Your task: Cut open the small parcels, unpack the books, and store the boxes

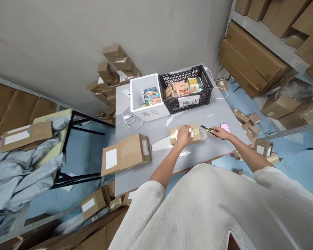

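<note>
A small cardboard box (197,135) with shiny clear tape and a white label lies on the grey table. My left hand (184,135) is over its top, fingers bent toward the far edge and holding it; part of the label is hidden beneath. Just right of the box, my right hand (219,133) is closed around a black and yellow utility knife (210,129). The knife's tip points left toward the box, a short gap away. A phone (225,127) with a lit pink screen lies beside my right hand.
A white foam box (148,113) and a black plastic crate (186,102), both holding books, stand at the table's back. A larger cardboard box (127,152) overhangs the left edge. White cables (133,119) lie nearby. Stacked parcels and shelves (276,41) surround the table (130,180).
</note>
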The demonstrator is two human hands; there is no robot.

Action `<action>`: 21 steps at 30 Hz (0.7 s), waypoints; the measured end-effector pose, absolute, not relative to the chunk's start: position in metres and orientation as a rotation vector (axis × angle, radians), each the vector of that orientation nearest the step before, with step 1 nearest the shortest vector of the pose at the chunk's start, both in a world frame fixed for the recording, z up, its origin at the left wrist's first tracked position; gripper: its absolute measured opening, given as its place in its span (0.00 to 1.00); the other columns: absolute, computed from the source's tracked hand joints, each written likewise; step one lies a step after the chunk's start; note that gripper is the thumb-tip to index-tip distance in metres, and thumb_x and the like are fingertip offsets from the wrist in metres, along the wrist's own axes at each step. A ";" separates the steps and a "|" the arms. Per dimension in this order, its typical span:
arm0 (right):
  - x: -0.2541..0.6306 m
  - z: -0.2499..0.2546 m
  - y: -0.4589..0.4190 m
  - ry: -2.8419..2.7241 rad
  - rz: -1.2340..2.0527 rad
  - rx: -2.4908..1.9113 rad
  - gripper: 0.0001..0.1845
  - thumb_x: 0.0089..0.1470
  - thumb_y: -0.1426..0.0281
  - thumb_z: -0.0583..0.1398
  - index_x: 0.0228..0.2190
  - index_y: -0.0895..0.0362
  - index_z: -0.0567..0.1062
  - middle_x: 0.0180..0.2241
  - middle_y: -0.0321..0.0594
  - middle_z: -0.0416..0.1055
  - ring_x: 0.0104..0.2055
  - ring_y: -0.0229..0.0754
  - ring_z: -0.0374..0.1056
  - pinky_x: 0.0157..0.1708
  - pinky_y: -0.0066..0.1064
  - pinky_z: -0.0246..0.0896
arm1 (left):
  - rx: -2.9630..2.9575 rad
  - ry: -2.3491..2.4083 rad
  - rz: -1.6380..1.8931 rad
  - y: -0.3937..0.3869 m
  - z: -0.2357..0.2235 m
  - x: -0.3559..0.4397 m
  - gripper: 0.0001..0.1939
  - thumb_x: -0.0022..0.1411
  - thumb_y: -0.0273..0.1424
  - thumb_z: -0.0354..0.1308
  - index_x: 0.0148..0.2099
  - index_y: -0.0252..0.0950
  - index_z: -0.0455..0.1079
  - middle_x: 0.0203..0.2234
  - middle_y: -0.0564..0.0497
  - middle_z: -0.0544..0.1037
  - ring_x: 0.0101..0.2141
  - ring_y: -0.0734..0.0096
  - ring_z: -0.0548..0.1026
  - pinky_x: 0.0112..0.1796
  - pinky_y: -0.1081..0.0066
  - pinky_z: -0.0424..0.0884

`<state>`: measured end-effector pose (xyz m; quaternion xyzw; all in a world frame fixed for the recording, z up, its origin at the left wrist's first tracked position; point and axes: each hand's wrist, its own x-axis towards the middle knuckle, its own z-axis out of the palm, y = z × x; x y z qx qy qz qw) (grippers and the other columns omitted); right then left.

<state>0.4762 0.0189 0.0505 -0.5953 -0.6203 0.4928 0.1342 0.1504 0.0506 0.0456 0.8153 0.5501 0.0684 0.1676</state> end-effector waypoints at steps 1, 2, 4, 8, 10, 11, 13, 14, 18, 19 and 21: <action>0.473 0.051 0.016 -1.874 1.341 -1.700 0.22 0.73 0.56 0.54 0.56 0.54 0.78 0.42 0.43 0.83 0.40 0.46 0.78 0.41 0.33 0.71 | 2.319 1.590 0.200 0.053 0.045 0.152 0.29 0.76 0.30 0.50 0.76 0.40 0.60 0.69 0.36 0.68 0.65 0.46 0.70 0.64 0.52 0.65; 0.469 0.052 0.013 -1.964 1.239 -1.678 0.23 0.74 0.57 0.53 0.58 0.53 0.79 0.45 0.44 0.83 0.44 0.47 0.78 0.45 0.35 0.72 | 2.323 1.600 0.198 0.056 0.044 0.152 0.29 0.75 0.29 0.51 0.75 0.40 0.62 0.70 0.36 0.67 0.68 0.46 0.68 0.66 0.50 0.63; 0.461 0.053 0.008 -2.161 1.029 -1.658 0.24 0.73 0.59 0.54 0.62 0.51 0.79 0.50 0.46 0.81 0.50 0.50 0.77 0.52 0.38 0.69 | 2.339 1.582 0.174 0.060 0.040 0.154 0.30 0.72 0.27 0.54 0.74 0.40 0.63 0.72 0.36 0.65 0.71 0.46 0.63 0.69 0.48 0.58; 0.450 0.055 0.002 -2.415 0.738 -1.722 0.27 0.71 0.62 0.59 0.67 0.50 0.77 0.53 0.51 0.78 0.55 0.56 0.74 0.56 0.43 0.64 | 2.352 1.509 0.137 0.067 0.033 0.155 0.31 0.69 0.24 0.56 0.72 0.42 0.65 0.72 0.36 0.66 0.73 0.46 0.60 0.71 0.43 0.53; 0.449 0.055 0.002 -2.446 0.690 -1.750 0.27 0.71 0.63 0.60 0.67 0.50 0.77 0.54 0.52 0.78 0.56 0.57 0.73 0.55 0.43 0.63 | 2.348 1.482 0.123 0.072 0.032 0.156 0.32 0.68 0.23 0.57 0.72 0.42 0.65 0.68 0.36 0.69 0.71 0.46 0.62 0.71 0.42 0.53; 0.449 0.054 0.002 -2.451 0.687 -1.753 0.26 0.71 0.63 0.60 0.67 0.49 0.77 0.54 0.52 0.78 0.56 0.57 0.73 0.55 0.42 0.62 | 2.349 1.470 0.114 0.074 0.031 0.156 0.32 0.68 0.23 0.57 0.72 0.42 0.64 0.67 0.36 0.70 0.70 0.45 0.64 0.70 0.42 0.53; 0.450 0.053 0.004 -2.454 0.705 -1.743 0.26 0.71 0.62 0.60 0.67 0.48 0.77 0.53 0.51 0.78 0.55 0.56 0.73 0.54 0.41 0.62 | 2.368 1.449 0.098 0.077 0.030 0.157 0.33 0.68 0.23 0.57 0.73 0.40 0.64 0.64 0.34 0.72 0.67 0.44 0.66 0.70 0.42 0.54; 0.450 0.053 0.004 -2.455 0.715 -1.734 0.26 0.71 0.62 0.61 0.67 0.48 0.77 0.53 0.50 0.78 0.55 0.56 0.73 0.54 0.41 0.62 | 2.386 1.440 0.098 0.077 0.029 0.157 0.33 0.68 0.24 0.56 0.73 0.38 0.63 0.64 0.33 0.72 0.67 0.44 0.66 0.70 0.42 0.54; 0.451 0.047 0.006 -2.431 0.684 -1.740 0.27 0.71 0.61 0.60 0.67 0.47 0.76 0.52 0.50 0.77 0.54 0.55 0.72 0.53 0.41 0.62 | 2.436 1.402 0.183 0.072 0.019 0.157 0.35 0.70 0.24 0.50 0.78 0.34 0.58 0.68 0.30 0.69 0.70 0.42 0.62 0.70 0.42 0.53; 0.450 0.044 0.006 -2.417 0.664 -1.755 0.27 0.72 0.60 0.59 0.68 0.47 0.76 0.52 0.50 0.77 0.53 0.55 0.72 0.53 0.41 0.62 | 2.431 1.396 0.213 0.069 0.016 0.156 0.36 0.70 0.24 0.49 0.78 0.34 0.57 0.70 0.30 0.68 0.72 0.41 0.61 0.71 0.42 0.53; 0.448 0.040 0.005 -2.387 0.642 -1.784 0.27 0.72 0.60 0.58 0.68 0.47 0.76 0.53 0.50 0.77 0.52 0.54 0.72 0.53 0.41 0.62 | 2.417 1.386 0.260 0.066 0.010 0.155 0.37 0.70 0.24 0.46 0.80 0.33 0.55 0.72 0.30 0.66 0.73 0.41 0.59 0.71 0.43 0.53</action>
